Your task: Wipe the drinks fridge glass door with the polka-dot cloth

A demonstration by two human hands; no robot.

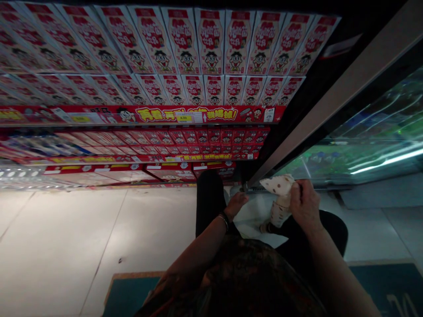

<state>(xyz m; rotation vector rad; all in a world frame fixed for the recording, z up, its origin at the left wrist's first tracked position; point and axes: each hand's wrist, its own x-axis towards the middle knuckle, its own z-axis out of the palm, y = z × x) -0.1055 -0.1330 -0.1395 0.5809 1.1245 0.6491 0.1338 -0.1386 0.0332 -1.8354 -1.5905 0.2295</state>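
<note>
My right hand (306, 203) is closed on a cream cloth (278, 184) with brown spots. The cloth sticks out to the left of the fingers, and more of it hangs down near my right knee. Beside my left knee is my left hand (236, 204), a dark band on its wrist. Its fingers are curled in, close to the foot of the metal post (256, 176); what they hold, if anything, is too dark to make out. My legs are bent and spread in a squat before the shelves.
Red-and-white drink cartons (211, 42) with a cartoon face fill the shelves ahead. A red label strip (158, 115) runs along one shelf edge. At right stands a lit glass-fronted case (366, 136). Pale floor tiles (59, 229) and green mats (132, 293) lie below.
</note>
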